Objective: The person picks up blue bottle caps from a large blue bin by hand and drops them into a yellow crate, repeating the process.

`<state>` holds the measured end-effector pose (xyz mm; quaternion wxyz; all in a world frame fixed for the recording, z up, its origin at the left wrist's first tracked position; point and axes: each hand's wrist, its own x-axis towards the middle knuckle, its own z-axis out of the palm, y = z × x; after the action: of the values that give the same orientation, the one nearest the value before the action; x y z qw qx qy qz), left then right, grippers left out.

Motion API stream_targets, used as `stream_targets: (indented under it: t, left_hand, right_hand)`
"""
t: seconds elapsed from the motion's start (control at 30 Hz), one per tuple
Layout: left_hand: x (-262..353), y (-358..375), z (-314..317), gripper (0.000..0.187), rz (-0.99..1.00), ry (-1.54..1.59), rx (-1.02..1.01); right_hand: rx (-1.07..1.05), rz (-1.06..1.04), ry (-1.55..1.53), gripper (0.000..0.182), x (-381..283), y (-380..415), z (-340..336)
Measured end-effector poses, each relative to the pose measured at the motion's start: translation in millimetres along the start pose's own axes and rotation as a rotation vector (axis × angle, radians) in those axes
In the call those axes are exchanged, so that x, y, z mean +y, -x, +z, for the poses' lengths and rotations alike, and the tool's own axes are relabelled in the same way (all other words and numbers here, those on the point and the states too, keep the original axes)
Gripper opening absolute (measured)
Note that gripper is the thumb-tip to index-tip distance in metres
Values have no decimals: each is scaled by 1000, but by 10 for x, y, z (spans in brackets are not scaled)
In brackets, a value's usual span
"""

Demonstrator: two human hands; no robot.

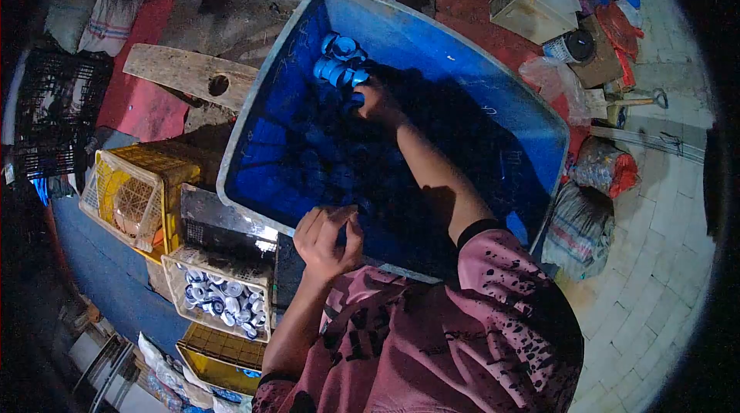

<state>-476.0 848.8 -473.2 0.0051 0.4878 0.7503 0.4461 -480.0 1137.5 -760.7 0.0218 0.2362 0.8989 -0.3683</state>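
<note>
A big blue tub (266, 97) with a pale rim stands in front of me. Inside it, near the far left corner, lie several round blue caps (339, 70), some ring-shaped and lit; darker ones below are lost in shadow. My right hand (375, 101) reaches deep into the tub, its fingers closed around a blue cap at the edge of that group. Over the near rim, my left hand (327, 240) is raised with thumb and fingers pinched together. What it holds, if anything, is too small to make out.
On the left stand a crate of white and blue round caps (223, 301), a yellow crate (181, 170) and another yellow crate (220, 355). A wooden board with a hole (185, 74) lies beyond. Sacks (578, 232) and a pale container (532, 8) stand right of the tub.
</note>
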Motion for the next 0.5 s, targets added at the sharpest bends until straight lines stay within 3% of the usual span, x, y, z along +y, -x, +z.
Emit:
stream_targets:
  t: [0.1, 0.17, 0.23, 0.27, 0.33, 0.4, 0.5]
  left_hand:
    - [22, -8, -30, 16, -27, 2, -26]
    - [34, -16, -27, 16, -35, 8, -15]
    - [48, -13, -32, 16, -44, 12, -14]
    - [53, -14, -37, 15, -47, 15, -17]
    - [53, -15, -43, 14, -48, 28, -17]
    - [59, -10, -36, 12, -44, 50, -9]
    - [105, -35, -29, 11, -103, 60, 15]
  right_hand:
    - [82, -153, -76, 57, 92, 140, -96]
    - [53, -98, -49, 55, 131, 207, -116]
    - [89, -12, -362, 52, 253, 322, 26]
    - [140, 45, -687, 50, 303, 420, 131]
    - [201, 156, -903, 48, 188, 642, 120]
    - [219, 266, -683, 46, 118, 866, 88]
    - [272, 288, -817, 41, 189, 1022, 82]
